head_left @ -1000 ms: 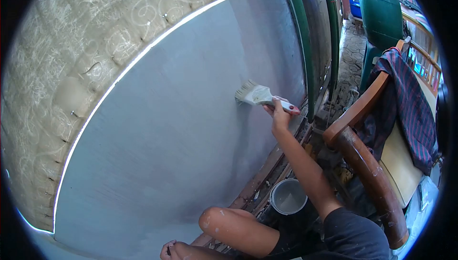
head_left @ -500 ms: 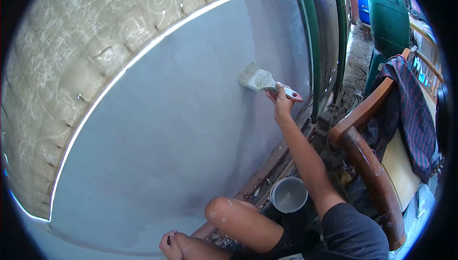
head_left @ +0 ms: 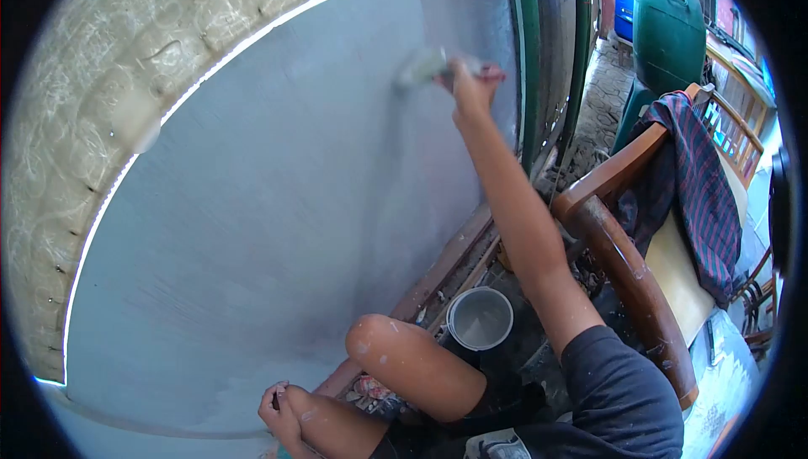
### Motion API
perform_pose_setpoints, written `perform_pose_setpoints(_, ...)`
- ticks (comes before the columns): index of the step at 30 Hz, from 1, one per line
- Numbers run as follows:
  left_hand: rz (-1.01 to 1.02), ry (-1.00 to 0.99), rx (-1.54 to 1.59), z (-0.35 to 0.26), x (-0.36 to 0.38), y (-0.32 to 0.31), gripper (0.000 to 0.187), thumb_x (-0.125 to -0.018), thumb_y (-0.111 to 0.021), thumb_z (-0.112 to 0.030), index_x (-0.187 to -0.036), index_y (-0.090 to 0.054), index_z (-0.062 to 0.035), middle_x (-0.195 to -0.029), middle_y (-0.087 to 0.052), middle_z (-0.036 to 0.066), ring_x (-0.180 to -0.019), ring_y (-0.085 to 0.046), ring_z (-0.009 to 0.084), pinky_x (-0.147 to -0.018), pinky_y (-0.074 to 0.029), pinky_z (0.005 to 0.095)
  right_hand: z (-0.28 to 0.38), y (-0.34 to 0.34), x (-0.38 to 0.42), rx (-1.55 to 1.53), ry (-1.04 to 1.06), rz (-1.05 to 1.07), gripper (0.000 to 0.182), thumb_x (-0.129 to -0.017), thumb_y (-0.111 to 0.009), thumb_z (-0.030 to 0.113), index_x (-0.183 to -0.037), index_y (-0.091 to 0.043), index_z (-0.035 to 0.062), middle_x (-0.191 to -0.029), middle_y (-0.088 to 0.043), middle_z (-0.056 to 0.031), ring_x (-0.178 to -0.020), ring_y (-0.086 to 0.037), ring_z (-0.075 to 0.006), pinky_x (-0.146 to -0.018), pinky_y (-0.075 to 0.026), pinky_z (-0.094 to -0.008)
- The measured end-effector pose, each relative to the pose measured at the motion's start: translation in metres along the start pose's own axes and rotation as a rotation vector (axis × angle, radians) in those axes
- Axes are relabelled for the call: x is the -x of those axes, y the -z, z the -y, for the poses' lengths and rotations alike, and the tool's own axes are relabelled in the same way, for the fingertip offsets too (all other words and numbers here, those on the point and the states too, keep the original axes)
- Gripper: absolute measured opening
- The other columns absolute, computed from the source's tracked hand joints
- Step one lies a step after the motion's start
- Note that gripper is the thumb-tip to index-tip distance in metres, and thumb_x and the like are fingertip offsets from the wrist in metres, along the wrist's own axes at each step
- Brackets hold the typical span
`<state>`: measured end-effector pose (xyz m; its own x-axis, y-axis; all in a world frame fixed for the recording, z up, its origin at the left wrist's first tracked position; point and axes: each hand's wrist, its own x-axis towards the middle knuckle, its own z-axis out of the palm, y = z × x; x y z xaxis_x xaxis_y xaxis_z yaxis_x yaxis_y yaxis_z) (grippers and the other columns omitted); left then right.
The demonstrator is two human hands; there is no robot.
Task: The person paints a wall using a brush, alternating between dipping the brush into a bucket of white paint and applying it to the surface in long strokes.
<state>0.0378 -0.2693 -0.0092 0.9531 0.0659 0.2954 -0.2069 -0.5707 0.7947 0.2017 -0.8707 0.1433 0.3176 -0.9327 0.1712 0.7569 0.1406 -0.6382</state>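
My right hand [head_left: 471, 87] is raised high and grips a wide paintbrush [head_left: 425, 66], blurred by motion, with its bristles against a large grey-painted panel [head_left: 286, 198]. My left hand [head_left: 278, 408] rests low by my bent knee near the panel's bottom edge, its fingers curled; I cannot tell whether it holds anything. A small round paint bucket [head_left: 480, 318] with pale paint stands on the ground between my knee and right arm.
A beige patterned mattress edge [head_left: 76, 106] curves over the panel's top left. Green metal posts [head_left: 526, 55] border the panel on the right. A wooden chair [head_left: 627, 249] with a striped cloth [head_left: 699, 190] stands close at right, a green bin [head_left: 669, 21] behind it.
My right hand has swept the brush upward along the panel, from its middle to near its top. The view has tilted slightly and my left hand shows more.
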Motion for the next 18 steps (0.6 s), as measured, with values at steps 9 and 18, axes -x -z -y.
perform_pose_setpoints(9,-0.042,0.041,0.075,0.012,-0.006,-0.001,0.018,-0.088,-0.055,-0.010,-0.089,-0.064,0.0056,-0.087,-0.067,0.013,-0.083,-0.061,0.0201,-0.080,-0.047,0.0319,-0.080,0.071,0.044,-0.338,-0.296,0.172,0.030,-0.089,-0.062,0.023,-0.111,-0.053,0.0040,-0.112,-0.059,-0.0094,-0.102,-0.059,-0.0233,-0.089,-0.051,-0.0352)
perform_pose_setpoints(18,-0.055,-0.048,0.089,0.002,-0.001,0.003,0.014,-0.086,-0.055,-0.006,-0.087,-0.064,0.0047,-0.086,-0.066,0.013,-0.083,-0.062,0.0222,-0.079,-0.047,0.0325,-0.177,0.234,0.112,0.204,-0.504,-0.375,0.029,-0.088,-0.057,0.008,-0.113,-0.045,-0.0018,-0.112,-0.053,-0.0180,-0.100,-0.060,-0.0336,-0.069,-0.061,-0.0462)
